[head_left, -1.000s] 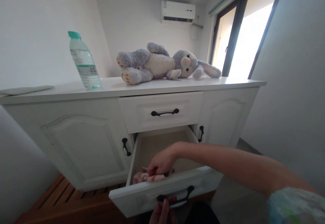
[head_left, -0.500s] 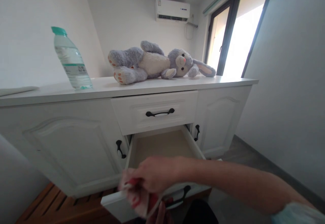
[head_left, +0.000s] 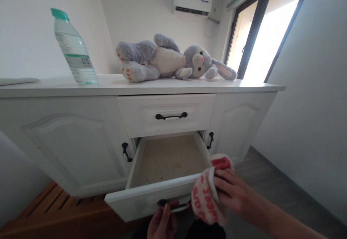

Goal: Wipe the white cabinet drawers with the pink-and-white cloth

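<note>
Head view. Right hand (head_left: pixel 233 193), lower right of centre: grip clenched on a white cloth with red print (head_left: pixel 206 199). The cloth hangs from the fingers to the left of the hand, outside the open drawer (head_left: pixel 151 195), just in front of the drawer's right front corner and overlapping it in the frame. A red edge of the cloth shows above the fingers.

Left hand (head_left: pixel 162 224), bottom centre: fingers curled up at the dark handle (head_left: pixel 173 204) on the open drawer's front; fingertips touch the handle, and a full grip cannot be told since the palm is cut off by the frame edge.

The drawer is pulled out from the white cabinet (head_left: pixel 67 141); its bare wooden floor shows, with a few small specks. Above it, a second drawer (head_left: pixel 166 114) is closed, with a black handle.

On the cabinet top: a clear water bottle (head_left: pixel 73 51) with a green cap, upper left; a grey and white plush rabbit (head_left: pixel 168 58) lying on its side, upper centre. An air conditioner (head_left: pixel 192 1) is on the wall, top centre. A window (head_left: pixel 262 36) is at upper right.
</note>
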A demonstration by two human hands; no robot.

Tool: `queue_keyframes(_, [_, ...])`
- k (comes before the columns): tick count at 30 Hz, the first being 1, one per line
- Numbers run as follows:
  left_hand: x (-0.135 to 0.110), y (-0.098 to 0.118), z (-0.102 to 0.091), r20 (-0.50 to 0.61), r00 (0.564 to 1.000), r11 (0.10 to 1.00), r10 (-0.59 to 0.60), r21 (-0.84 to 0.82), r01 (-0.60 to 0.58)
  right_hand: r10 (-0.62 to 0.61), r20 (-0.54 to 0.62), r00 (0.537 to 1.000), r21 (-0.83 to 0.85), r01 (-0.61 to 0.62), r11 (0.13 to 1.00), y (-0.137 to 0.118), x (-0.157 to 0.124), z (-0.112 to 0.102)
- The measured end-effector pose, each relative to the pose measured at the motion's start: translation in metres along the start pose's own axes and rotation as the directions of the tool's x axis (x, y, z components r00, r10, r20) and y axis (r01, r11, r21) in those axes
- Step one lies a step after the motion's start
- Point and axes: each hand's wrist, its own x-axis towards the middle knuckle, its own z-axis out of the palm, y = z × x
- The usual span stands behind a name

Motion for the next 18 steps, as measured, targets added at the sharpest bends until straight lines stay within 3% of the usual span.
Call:
queue_keyframes(4, [0.018, 0.005, 0.014, -0.032, 0.999, 0.995, -0.043, -0.088, 0.04, 0.302, -0.083, 0.95, -0.033, -0.306, 0.951, 0.03, -0.067, -0.006])
queue_keyframes(8, [0.047, 0.019, 0.031, -0.038, 0.999, 0.996, 0.033, -0.082, -0.036, 0.592, -0.139, 0.794, 0.09, -0.586, 0.806, 0.031, -0.102, 0.012])
queue_keyframes(10, [0.069, 0.026, 0.042, 0.0, 0.997, 0.995, 0.072, -0.065, -0.072, 0.665, -0.123, 0.737, 0.172, -0.644, 0.745, 0.025, -0.104, 0.025])
queue_keyframes(13, [0.106, 0.036, 0.057, 0.029, 0.992, 0.992, 0.119, -0.033, -0.118, 0.659, -0.148, 0.737, 0.223, -0.625, 0.748, 0.014, -0.091, 0.042])
queue_keyframes(18, [0.157, 0.046, 0.078, 0.025, 0.986, 0.987, 0.163, 0.002, -0.163, 0.537, -0.197, 0.82, 0.23, -0.494, 0.839, 0.004, -0.047, 0.059])
